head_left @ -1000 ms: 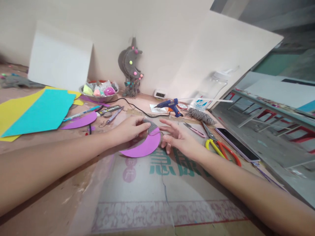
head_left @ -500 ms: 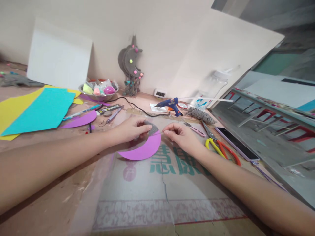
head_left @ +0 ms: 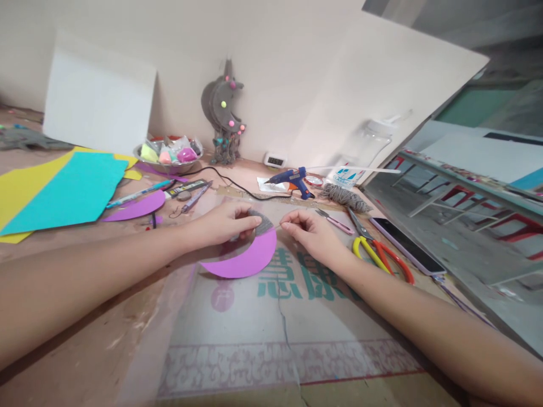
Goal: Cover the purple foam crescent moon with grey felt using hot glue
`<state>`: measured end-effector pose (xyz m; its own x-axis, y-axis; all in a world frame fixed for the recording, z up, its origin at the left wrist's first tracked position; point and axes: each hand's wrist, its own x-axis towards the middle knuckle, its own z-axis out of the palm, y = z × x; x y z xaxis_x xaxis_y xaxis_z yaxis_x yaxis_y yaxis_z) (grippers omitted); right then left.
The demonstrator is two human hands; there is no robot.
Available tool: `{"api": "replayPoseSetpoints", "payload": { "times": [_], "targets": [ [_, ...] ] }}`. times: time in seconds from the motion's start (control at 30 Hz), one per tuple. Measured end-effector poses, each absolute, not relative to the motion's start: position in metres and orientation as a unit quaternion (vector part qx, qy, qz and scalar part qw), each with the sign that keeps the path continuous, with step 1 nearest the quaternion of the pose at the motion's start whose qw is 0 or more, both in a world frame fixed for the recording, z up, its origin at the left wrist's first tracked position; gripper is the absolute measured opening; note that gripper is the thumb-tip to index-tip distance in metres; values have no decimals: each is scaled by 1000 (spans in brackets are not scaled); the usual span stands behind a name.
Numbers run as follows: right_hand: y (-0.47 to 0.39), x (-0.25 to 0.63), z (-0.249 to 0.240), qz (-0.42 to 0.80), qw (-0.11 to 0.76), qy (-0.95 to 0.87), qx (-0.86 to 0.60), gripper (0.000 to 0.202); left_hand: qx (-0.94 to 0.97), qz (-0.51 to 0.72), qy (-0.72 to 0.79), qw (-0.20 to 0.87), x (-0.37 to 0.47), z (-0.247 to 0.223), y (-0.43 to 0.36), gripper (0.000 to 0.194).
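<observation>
One purple crescent (head_left: 254,257), part wound with grey yarn (head_left: 265,224)

Behind the work surface rises a pale panel (head_left: 314,79); before it spreads the table (head_left: 102,339), with a printed sheet (head_left: 224,339) lying beneath the hands. At the far left a white board (head_left: 99,96) leans upright, and nearer lies a turquoise sheet (head_left: 68,195), overlapping yellow ones.

Next come the hands. The left hand (head_left: 227,226) has thumb and fingers pressed together on the crescent's upper end, right where the yarn is wrapped. The right hand (head_left: 309,232) is just beside the crescent's outer edge, its fingertips pinched on a thin strand of the yarn — faint, but visible between fingers and edge. The crescent itself is held over the printed sheet, its bare tip toward the left.

Smaller things ring them: a moon ornament (head_left: 220,104) at the panel, a phone (head_left: 407,246) beside yellow-and-orange-handled scissors (head_left: 392,261), a blue glue gun (head_left: 297,180) and — smallest — a white clock (head_left: 275,160).
</observation>
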<state>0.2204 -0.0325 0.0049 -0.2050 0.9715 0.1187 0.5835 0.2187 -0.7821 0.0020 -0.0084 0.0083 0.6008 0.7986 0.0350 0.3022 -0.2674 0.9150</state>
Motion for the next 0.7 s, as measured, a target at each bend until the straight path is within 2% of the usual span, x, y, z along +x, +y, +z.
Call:
{"api": "replayPoseSetpoints", "payload": {
  "times": [0.7],
  "targets": [
    [-33, 220, 6, 273, 314, -725, -549, 18, 771, 245, 341, 479, 1, 8, -10, 26]
  ]
}}
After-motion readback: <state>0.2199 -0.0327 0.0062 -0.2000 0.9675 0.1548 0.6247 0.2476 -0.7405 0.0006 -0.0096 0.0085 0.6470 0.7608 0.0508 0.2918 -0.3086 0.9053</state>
